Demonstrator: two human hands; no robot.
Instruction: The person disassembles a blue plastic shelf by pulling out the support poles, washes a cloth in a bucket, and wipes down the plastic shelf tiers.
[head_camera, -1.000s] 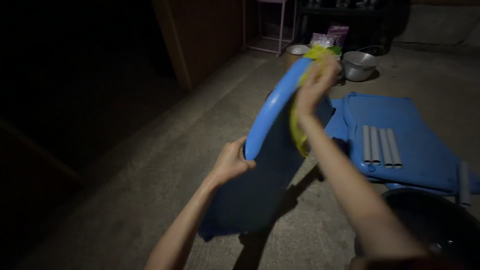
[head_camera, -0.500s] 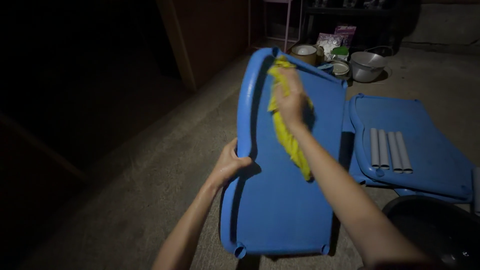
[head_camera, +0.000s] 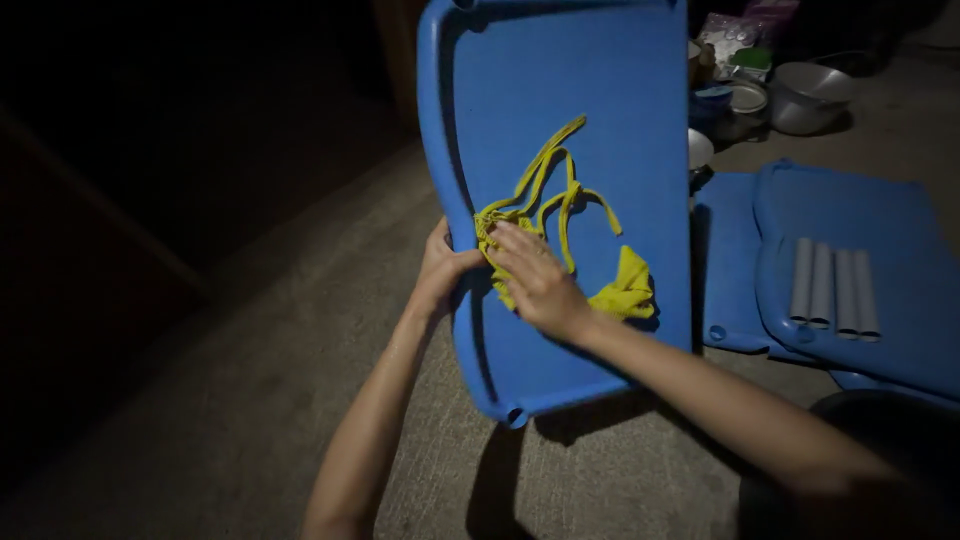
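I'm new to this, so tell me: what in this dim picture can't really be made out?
- Blue panel: top cut off by the head view's upper edge.
- Left hand: fingers hidden behind the panel's rim.
- Yellow cloth: partly covered by the right hand.
- Room at left: lost in darkness.
- Items beside the metal bowl: too small and dim.

I count one blue plastic panel (head_camera: 590, 150) under my two hands, left hand (head_camera: 443, 270) and right hand (head_camera: 540, 280), and one yellow rag (head_camera: 560, 240). On the floor lie what look like two more blue panels (head_camera: 880, 250), four grey tubes (head_camera: 833, 283), one metal bowl (head_camera: 805, 97), and a dim cluster of small containers (head_camera: 735, 95), perhaps three.
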